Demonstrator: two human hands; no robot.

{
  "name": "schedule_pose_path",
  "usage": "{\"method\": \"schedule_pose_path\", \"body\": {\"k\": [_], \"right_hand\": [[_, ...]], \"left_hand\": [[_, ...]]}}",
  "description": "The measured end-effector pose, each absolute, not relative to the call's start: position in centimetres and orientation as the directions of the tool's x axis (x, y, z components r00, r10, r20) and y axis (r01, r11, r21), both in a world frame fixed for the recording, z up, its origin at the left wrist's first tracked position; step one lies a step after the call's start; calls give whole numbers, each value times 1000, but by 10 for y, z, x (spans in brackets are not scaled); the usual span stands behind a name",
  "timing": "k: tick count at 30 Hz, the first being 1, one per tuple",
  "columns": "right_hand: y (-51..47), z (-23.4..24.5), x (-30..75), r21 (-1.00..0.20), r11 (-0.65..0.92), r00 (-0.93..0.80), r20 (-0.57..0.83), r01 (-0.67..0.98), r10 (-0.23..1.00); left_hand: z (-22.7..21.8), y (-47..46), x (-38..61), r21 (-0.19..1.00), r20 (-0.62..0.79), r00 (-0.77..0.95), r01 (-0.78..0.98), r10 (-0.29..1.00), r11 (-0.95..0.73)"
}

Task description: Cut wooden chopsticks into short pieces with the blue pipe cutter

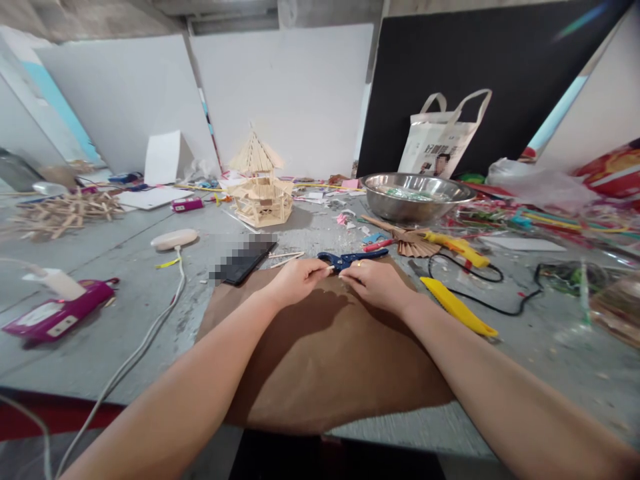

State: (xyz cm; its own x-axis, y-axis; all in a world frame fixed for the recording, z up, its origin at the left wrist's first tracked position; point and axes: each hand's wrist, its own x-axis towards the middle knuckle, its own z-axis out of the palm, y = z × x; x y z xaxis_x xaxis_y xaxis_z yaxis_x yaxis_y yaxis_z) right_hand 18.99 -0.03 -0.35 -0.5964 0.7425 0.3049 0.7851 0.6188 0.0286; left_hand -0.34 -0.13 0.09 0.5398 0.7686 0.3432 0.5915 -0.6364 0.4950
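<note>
My left hand (299, 281) is closed in a pinch, and a small pale stick (330, 269) shows at its fingertips. Facing it across a narrow gap, my right hand (379, 283) is also pinched, with a ring on one finger; what lies between its fingertips is too small to make out. Just beyond both hands lie blue-handled cutters (370, 255). Beneath my wrists spreads a brown sheet (340, 373). A few thin wooden sticks (287, 257) lie to the left of the cutters, beside a dark phone-like slab (250, 259).
A wooden pavilion model (260, 193) stands at the back, left of a steel bowl (420, 207). At right lie a yellow-handled saw (460, 308), a yellow corded tool (457, 248) and a folded fan (417, 243). Purple power strip (65, 310), white cable (160, 327) and stick pile (65, 212) occupy the left.
</note>
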Motion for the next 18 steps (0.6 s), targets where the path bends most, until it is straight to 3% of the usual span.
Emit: {"method": "schedule_pose_path", "body": {"k": [9,14,18], "right_hand": [[-10,-14,176,122,660,-668,229,741,708],[-12,-9,174,70,642,-635,259,764,728],[-7,-2,181,22,461,-433,389,887,813]], "left_hand": [[-8,3,-4,680,372,404,494,836,-541],[-9,5,-4,659,389,377,524,841,-539],[-9,7,-5,606,408,363,579,838,-546]]}}
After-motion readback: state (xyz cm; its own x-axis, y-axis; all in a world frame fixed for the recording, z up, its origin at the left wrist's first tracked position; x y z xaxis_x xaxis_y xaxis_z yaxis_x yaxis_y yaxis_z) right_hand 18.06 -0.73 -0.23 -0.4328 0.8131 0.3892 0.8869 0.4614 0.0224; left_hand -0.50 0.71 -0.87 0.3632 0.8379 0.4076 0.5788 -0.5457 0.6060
